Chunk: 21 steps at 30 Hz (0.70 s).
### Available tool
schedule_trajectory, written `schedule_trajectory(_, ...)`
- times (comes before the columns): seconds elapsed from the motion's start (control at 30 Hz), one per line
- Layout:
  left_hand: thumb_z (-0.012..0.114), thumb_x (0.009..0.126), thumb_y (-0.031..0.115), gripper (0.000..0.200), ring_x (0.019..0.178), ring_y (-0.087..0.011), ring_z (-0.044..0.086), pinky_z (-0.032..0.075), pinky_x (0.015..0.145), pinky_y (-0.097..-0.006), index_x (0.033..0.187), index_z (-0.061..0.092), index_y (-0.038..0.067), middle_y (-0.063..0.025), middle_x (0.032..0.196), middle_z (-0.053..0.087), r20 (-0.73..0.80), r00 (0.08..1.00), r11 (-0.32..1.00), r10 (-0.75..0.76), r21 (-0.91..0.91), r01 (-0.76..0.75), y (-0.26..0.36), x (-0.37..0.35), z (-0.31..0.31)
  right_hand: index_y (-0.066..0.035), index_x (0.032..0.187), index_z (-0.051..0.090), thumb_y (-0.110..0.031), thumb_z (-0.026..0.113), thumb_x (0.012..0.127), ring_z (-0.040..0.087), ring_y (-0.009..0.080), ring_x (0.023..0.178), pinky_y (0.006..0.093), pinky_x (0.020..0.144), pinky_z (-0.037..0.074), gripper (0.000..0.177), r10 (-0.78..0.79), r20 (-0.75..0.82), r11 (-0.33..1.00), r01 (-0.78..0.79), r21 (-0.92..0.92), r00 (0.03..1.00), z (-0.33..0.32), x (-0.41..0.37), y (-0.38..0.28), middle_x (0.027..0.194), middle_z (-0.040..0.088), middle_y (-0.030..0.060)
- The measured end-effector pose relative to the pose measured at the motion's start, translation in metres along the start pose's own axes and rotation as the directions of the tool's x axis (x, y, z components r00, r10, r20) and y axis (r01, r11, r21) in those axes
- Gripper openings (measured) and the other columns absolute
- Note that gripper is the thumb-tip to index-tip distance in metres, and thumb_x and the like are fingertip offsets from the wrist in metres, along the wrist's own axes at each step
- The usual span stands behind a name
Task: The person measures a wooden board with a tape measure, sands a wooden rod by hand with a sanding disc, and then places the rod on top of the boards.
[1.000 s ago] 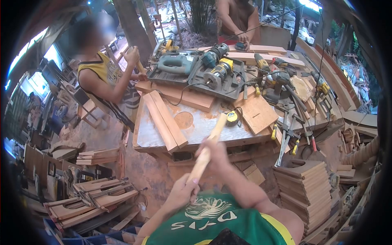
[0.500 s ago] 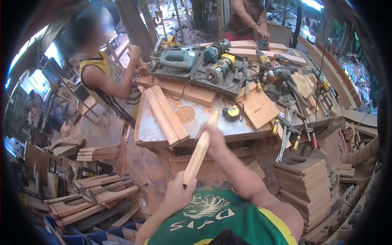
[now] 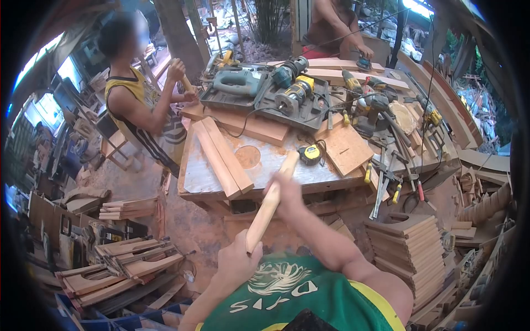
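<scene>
A pale, shaped wooden piece (image 3: 264,216) slants upward in front of my green shirt, its far end near the workbench edge. My left hand (image 3: 237,258) is closed around its lower end. Farther up, my right hand (image 3: 287,197) wraps around the same piece, blurred by motion; whether anything lies between palm and wood is hidden. Just beyond the wood's far tip, a yellow and black tape measure (image 3: 310,155) rests on the workbench (image 3: 207,177). Two long boards (image 3: 223,157) lie side by side to the left of that tip.
An open tool case (image 3: 234,96) holding power tools sits on the bench. Drills (image 3: 353,83) and clamps (image 3: 383,187) crowd its right side. Stacked wooden parts (image 3: 406,256) stand at my right, clamped frames (image 3: 124,265) at my left. One co-worker (image 3: 130,105) holds wood; another (image 3: 337,27) uses a sander (image 3: 363,63).
My right hand has slid slightly down the wooden piece toward me. My left hand has turned a little on its end. The far co-worker's sander has shifted slightly right.
</scene>
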<state>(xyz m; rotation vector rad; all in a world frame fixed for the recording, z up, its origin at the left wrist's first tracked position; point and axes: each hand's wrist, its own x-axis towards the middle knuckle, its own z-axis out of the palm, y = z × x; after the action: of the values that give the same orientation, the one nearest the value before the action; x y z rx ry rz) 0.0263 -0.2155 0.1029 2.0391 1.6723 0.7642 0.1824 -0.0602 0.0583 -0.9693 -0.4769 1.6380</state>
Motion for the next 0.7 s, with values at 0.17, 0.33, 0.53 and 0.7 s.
schedule_trajectory(0.17,0.072,0.092,0.025,0.048,0.073,-0.0402,0.072,0.057,0.067,-0.0488,0.131,0.057,0.002,-0.0228,0.093,0.072,0.041,0.998,0.998,-0.045,-0.052,0.047,0.009,0.003,-0.009,-0.002,0.101,0.063,-0.014,0.066,0.093,0.066,0.0231,0.062,0.0374,0.057,0.055,0.015,-0.030,-0.078,1.000,0.030,-0.001,0.997,-0.007,0.015,-0.014,0.074,0.063,0.0106)
schedule_trajectory(0.33,0.073,0.091,0.023,0.047,0.086,-0.0413,0.073,0.057,0.075,-0.0462,0.131,0.060,0.002,-0.0234,0.101,0.072,0.051,0.998,0.999,0.023,-0.042,-0.021,-0.025,-0.040,-0.019,0.000,0.102,0.060,-0.011,0.073,0.090,0.068,0.0221,0.067,0.0381,0.058,0.058,0.021,-0.198,-0.346,0.916,0.298,0.267,0.917,-0.104,0.128,-0.115,0.081,0.066,0.0100)
schedule_trajectory(0.53,0.071,0.092,0.022,0.047,0.092,-0.0421,0.072,0.057,0.080,-0.0440,0.133,0.059,0.001,-0.0238,0.102,0.072,0.073,0.997,0.983,-0.005,-0.185,0.019,-0.024,-0.024,-0.014,0.002,0.112,0.055,-0.013,0.072,0.091,0.068,0.0250,0.073,0.0371,0.068,0.060,0.031,-0.345,-0.179,0.918,0.371,0.142,0.921,-0.089,0.066,-0.112,0.092,0.066,0.0137)
schedule_trajectory(0.7,0.069,0.094,0.018,0.050,0.085,-0.0288,0.072,0.056,0.078,-0.0375,0.136,0.053,-0.005,-0.0196,0.101,0.071,0.017,0.997,0.974,0.078,-0.215,-0.073,-0.042,-0.023,0.004,-0.001,0.125,0.052,-0.020,0.068,0.097,0.066,0.0215,0.098,0.0375,0.086,0.057,0.037,-0.363,-0.189,0.915,0.387,0.113,0.912,-0.095,0.050,-0.090,0.111,0.064,0.0119)
